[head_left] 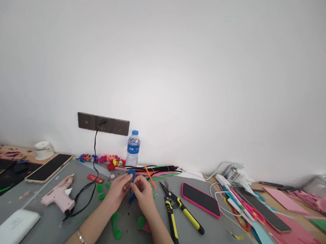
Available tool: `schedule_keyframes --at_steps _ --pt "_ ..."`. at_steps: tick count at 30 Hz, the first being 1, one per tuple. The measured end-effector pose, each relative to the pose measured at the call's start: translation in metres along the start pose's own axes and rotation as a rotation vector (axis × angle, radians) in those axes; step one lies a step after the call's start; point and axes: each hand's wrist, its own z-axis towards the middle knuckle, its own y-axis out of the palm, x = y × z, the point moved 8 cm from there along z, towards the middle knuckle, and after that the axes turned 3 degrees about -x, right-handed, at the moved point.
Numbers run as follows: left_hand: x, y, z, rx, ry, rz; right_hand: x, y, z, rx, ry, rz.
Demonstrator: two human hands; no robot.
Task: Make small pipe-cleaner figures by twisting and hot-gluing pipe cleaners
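My left hand [117, 190] and my right hand [143, 195] meet over the grey mat, fingers pinched on a blue pipe cleaner [132, 173]. Its upper end is bent into a rounded loop above my fingertips, and more blue shows below between the hands. The fingers hide its middle. Nearer me on the mat lies a green pipe cleaner piece [116, 228] with a curled end. Small green coils [99, 188] rest left of my left hand, and another green piece [141, 221] sits partly behind my right forearm.
Yellow-black pliers [173, 208] and a pink-edged phone [200, 199] lie to the right. At left are a pink glue gun [60, 196], its black cord [94, 184] and another phone [49, 168]. Behind stand a water bottle [133, 149] and a bundle of pipe cleaners [165, 169].
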Motion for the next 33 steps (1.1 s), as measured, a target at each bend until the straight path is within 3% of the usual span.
schedule_keyframes --at_steps 33 --pt "0.0004 0.0066 -0.0064 0.026 -0.016 -0.052 0.0001 0.0008 -0.0003 0.005 -0.023 0.012"
